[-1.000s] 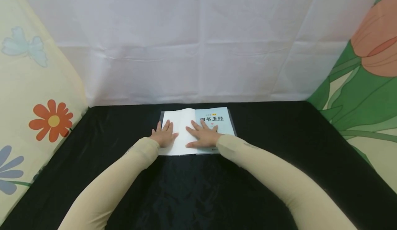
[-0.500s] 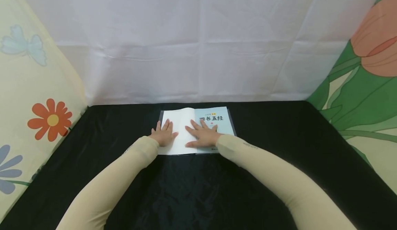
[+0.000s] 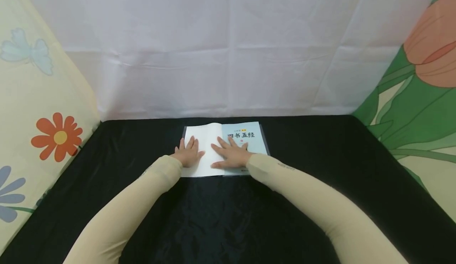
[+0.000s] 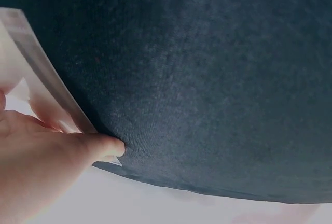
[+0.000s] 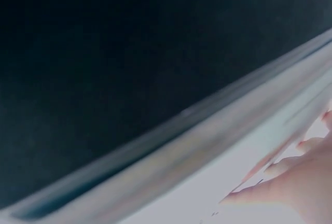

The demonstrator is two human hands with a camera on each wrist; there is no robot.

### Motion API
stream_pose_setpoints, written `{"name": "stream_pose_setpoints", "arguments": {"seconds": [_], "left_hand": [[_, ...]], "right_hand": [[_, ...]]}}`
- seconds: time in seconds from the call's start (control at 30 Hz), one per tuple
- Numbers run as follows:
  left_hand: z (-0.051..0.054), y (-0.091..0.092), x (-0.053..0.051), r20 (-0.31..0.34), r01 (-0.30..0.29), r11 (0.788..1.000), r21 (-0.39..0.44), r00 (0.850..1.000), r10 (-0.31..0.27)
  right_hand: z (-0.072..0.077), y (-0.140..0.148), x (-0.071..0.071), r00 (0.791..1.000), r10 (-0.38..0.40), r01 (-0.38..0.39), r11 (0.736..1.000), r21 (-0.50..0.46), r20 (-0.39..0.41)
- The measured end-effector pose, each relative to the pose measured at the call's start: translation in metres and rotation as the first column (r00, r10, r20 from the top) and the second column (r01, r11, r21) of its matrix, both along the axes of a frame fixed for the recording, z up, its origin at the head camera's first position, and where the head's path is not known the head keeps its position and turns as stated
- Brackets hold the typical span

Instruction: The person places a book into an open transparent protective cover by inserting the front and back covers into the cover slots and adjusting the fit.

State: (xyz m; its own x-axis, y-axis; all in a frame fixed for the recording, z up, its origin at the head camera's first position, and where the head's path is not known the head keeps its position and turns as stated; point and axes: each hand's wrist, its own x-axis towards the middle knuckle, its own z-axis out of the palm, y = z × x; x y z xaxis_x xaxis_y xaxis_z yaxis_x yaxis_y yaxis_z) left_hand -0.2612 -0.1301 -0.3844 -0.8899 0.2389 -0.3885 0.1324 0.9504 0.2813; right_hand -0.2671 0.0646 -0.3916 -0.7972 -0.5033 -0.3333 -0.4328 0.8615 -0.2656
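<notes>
An open book [image 3: 249,128] lies on the black-covered table. Its left page [image 3: 208,132] is blank white, and the right one is light blue with dark Chinese characters. My left hand [image 3: 188,154] rests on the white page near its outer edge, fingers spread. Across the fold lies my right hand [image 3: 233,155], palm on the blue page and fingers spread toward the white one. A clear cover edge [image 4: 65,97] shows beside the left hand [image 4: 46,164] in the left wrist view. In the right wrist view, the book's edge [image 5: 181,156] is blurred and the right hand [image 5: 303,182] is partly cut off.
Black cloth [image 3: 313,157] covers the table around the book. Behind it hangs a white cloth [image 3: 228,58]. Floral panels stand at the left [image 3: 46,97] and right [image 3: 424,117].
The right hand and the book have shifted very slightly to the left. The left hand stays about where it was, and both hands remain spread on the pages.
</notes>
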Motion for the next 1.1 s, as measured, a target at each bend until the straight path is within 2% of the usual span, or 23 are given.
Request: {"name": "stream_pose_setpoints", "arguments": {"seconds": [0.67, 0.87, 1.1], "left_hand": [[-0.001, -0.002, -0.004, 0.023, 0.005, 1.000, -0.009, 1.000, -0.005], [0.002, -0.001, -0.003, 0.025, 0.005, 1.000, -0.011, 1.000, -0.005], [0.008, 0.003, -0.003, 0.067, -0.018, 0.999, -0.031, 0.998, 0.020]], "right_hand": [[0.004, -0.011, 0.002, 1.000, 0.000, 0.000, 1.000, 0.021, 0.008], [0.005, -0.013, 0.003, 1.000, 0.006, -0.006, 1.000, 0.023, 0.006], [0.002, -0.012, 0.003, 1.000, 0.003, -0.003, 1.000, 0.019, -0.005]]}}
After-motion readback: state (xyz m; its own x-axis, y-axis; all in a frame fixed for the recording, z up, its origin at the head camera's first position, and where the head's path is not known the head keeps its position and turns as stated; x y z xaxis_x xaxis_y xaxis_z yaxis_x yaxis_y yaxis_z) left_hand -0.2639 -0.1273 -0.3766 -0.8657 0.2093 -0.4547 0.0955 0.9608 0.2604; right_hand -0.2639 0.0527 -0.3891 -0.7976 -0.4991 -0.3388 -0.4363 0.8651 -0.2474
